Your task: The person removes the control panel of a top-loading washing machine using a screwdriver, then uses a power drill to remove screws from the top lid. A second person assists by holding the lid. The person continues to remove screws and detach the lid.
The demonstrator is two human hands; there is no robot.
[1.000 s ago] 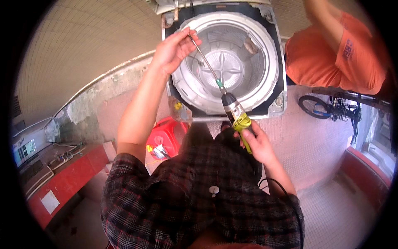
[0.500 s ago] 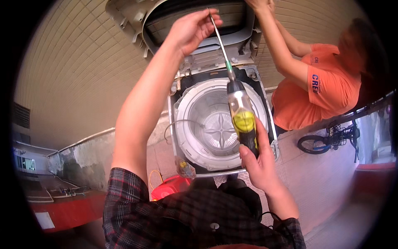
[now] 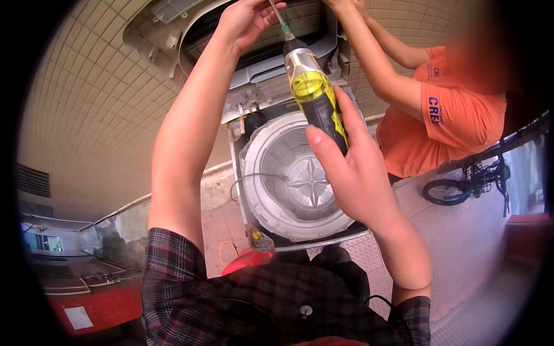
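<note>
Right hand (image 3: pixel 352 173) gripping screwdriver (image 3: pixel 314 95), left hand (image 3: pixel 245 20) raised

Probably a home's tiled yard: opened washing machine (image 3: pixel 294 184), parked bicycle (image 3: pixel 467 181), tiled wall (image 3: pixel 86 115).

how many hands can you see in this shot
3. The person's left hand steadies the screwdriver shaft at top centre; their right hand grips the yellow-and-black screwdriver handle; a co-worker's hand reaches the raised washing machine lid. The co-worker's other hand is hidden.
</note>
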